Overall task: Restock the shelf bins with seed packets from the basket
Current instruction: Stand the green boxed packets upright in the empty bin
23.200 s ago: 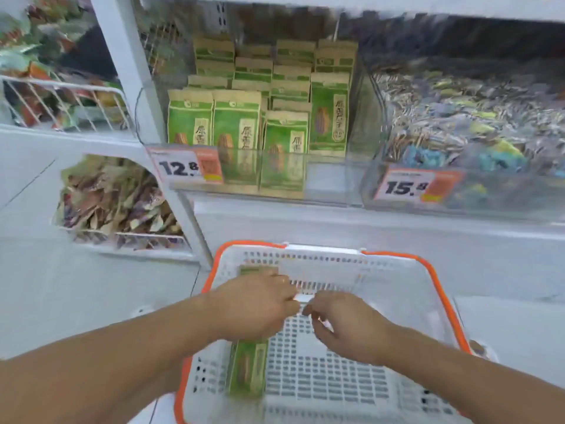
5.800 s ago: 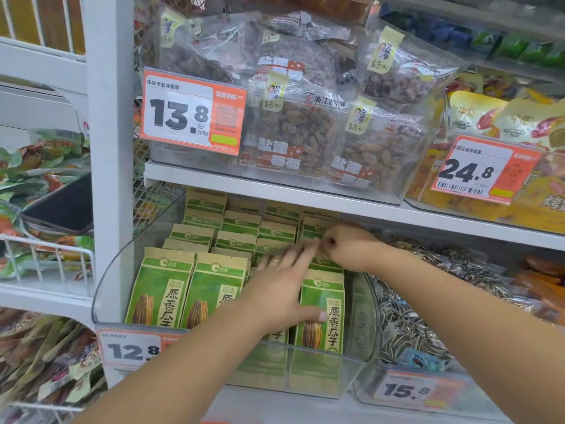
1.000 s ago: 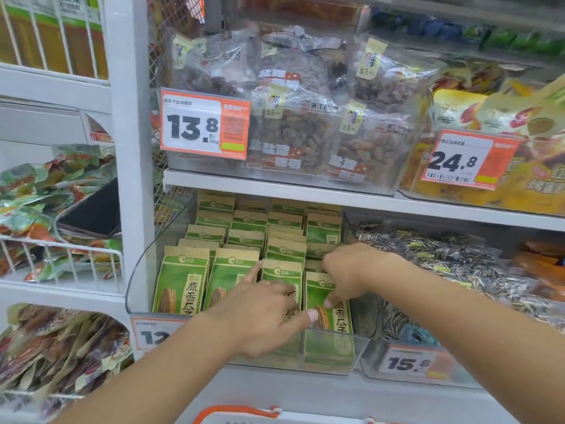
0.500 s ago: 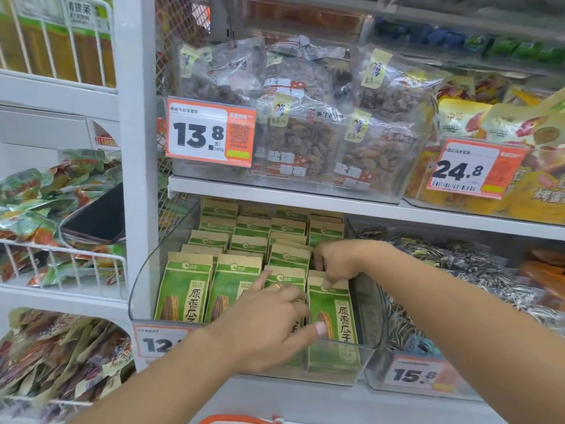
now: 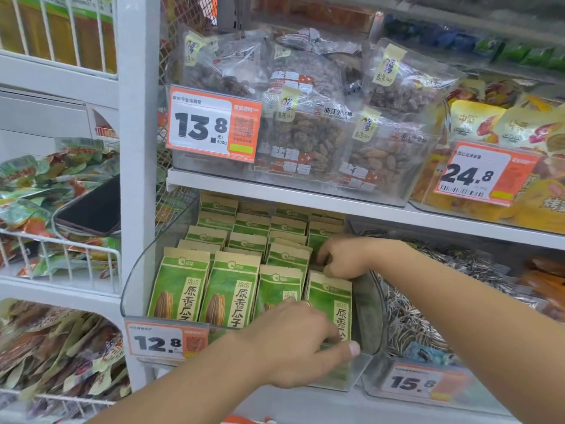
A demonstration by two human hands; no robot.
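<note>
Tidying step in hand, judging by the scene: seating and squaring green seed packets (image 5: pixel 180 289) inside the clear bin (image 5: pixel 134 289) on the lower shelf, above the 12.8 tag (image 5: pixel 162 342).

Front row of the bin: 4 packets upright, faces forward. More rows stacked behind, up to the back of the bin.

Left hand (image 5: pixel 293 341) at the bin's front right, fingers (image 5: pixel 348 348) spread and fairly straight, pressing against the face of the front-right packet (image 5: pixel 331 298). Not curled round anything.

Right hand (image 5: pixel 342 257) just behind that packet, at the bin's right side. Fingers curled, apparently pinching the top edge of a packet in the second row; exactly which packet, hard to tell.

Basket barely in view: only an orange sliver (image 5: pixel 241 420) below the bin, at the bottom edge. Contents unseen, so remaining stock unknown.

Right of the bin: another bin of loose striped seeds (image 5: pixel 412 319) with a 15.8 tag (image 5: pixel 412 383). Above the bin: bagged nuts (image 5: pixel 305 139) and a 13.8 tag (image 5: pixel 214 123).

Next move likely calls for: pushing the held packet down flush with its row, keeping the front packet from tipping, then letting go and reaching down to the basket.
</note>
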